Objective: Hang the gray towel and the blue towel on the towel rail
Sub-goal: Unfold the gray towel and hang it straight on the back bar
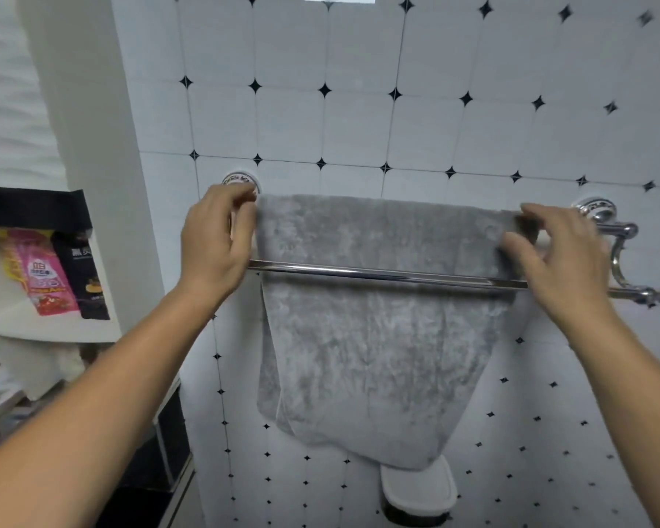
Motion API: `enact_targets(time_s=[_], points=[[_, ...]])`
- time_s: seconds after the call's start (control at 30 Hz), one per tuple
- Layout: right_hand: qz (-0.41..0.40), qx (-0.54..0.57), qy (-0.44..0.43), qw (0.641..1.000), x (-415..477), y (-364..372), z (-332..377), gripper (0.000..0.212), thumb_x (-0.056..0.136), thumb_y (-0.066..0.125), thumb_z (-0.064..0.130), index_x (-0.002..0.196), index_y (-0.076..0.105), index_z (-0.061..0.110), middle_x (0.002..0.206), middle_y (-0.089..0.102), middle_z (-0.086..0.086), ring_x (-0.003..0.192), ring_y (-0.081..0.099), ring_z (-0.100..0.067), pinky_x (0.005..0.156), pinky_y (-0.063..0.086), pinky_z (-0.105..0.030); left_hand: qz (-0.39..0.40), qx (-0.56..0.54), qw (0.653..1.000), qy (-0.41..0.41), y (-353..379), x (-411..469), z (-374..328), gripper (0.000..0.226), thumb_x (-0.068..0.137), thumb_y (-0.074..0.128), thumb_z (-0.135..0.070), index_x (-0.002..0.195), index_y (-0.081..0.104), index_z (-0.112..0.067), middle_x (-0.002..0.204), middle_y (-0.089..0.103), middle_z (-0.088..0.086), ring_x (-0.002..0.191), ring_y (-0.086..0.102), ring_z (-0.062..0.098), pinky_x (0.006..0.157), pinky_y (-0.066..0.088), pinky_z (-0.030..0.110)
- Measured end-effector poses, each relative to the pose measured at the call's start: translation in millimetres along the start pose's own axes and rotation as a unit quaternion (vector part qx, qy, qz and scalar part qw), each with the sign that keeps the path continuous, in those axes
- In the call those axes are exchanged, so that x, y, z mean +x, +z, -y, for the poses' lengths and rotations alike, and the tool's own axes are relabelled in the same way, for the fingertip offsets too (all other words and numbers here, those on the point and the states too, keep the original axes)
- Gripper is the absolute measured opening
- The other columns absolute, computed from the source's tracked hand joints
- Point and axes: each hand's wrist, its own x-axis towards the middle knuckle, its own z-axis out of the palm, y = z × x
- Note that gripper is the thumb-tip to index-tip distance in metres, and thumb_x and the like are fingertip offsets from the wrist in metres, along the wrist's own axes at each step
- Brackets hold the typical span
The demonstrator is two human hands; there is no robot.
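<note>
Home bathroom, no question.

You're facing a wall of white tiles (359, 123) with little black diamond insets, and a chrome double towel rail (389, 275) is mounted on it with a gray towel (366, 337) draped over the back bar. Off to your left there's a white shelf (54, 329) holding a pink pouch (44, 276) and a black pouch (88, 276), and a small lidded white bin (420, 489) sits down low.

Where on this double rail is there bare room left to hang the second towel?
The front bar is bare between the left hand and right hand. The back bar is crowded: the gray towel covers it nearly from mount to mount.
</note>
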Motion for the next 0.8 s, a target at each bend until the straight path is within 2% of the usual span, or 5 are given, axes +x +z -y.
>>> enact_targets(time_s=[0.1, 0.33, 0.5, 0.67, 0.8], points=[[-0.119, 0.162, 0.147, 0.968, -89, 18, -24, 0.01, 0.089, 0.061, 0.038, 0.099, 0.058, 0.034, 0.095, 0.063, 0.006, 0.083, 0.054, 0.003, 0.08, 0.045, -0.027, -0.083, -0.092, 0.985, -0.117, -4, -91, 4, 0.022, 0.092, 0.054, -0.024, 0.096, 0.055, -0.045, 0.088, 0.061, -0.02, 0.076, 0.057, 0.002, 0.069, 0.045, 0.019], [0.239, 0.354, 0.409, 0.806, -162, 102, -72, 0.033, 0.078, 0.077, 0.009, 0.108, 0.064, 0.014, 0.11, 0.068, -0.008, 0.107, 0.062, -0.028, 0.094, 0.05, -0.042, 0.188, -0.112, 0.882, -0.418, 57, -167, 50, 0.045, 0.067, 0.084, -0.037, 0.101, 0.059, -0.021, 0.128, 0.04, 0.002, 0.115, 0.045, 0.017, 0.104, 0.036, 0.032], [0.289, 0.449, 0.41, 0.739, -159, 129, -70, 0.043, 0.063, 0.083, 0.015, 0.102, 0.073, 0.002, 0.098, 0.075, -0.019, 0.09, 0.071, -0.039, 0.071, 0.059, -0.04, 0.198, -0.268, 0.816, -0.473, 74, -158, 55, 0.021, 0.056, 0.09, -0.029, 0.071, 0.078, -0.02, 0.08, 0.077, -0.001, 0.072, 0.073, 0.013, 0.06, 0.054, 0.017], [0.394, 0.336, 0.425, 0.742, -204, 151, -62, 0.065, 0.053, 0.092, 0.024, 0.112, 0.068, 0.008, 0.108, 0.07, -0.011, 0.103, 0.065, -0.032, 0.087, 0.055, -0.048, 0.251, -0.282, 0.77, -0.514, 81, -214, 55, 0.007, 0.068, 0.084, -0.016, 0.075, 0.081, -0.018, 0.084, 0.078, 0.006, 0.077, 0.075, 0.021, 0.063, 0.059, 0.026], [0.338, 0.271, 0.458, 0.776, -212, 141, -90, 0.049, 0.06, 0.092, 0.025, 0.099, 0.07, 0.004, 0.088, 0.076, -0.006, 0.079, 0.072, -0.026, 0.068, 0.06, -0.042, 0.276, -0.234, 0.758, -0.543, 91, -245, 58, 0.022, 0.082, 0.075, -0.021, 0.069, 0.075, -0.004, 0.076, 0.076, 0.012, 0.072, 0.073, 0.023, 0.058, 0.056, 0.026]])
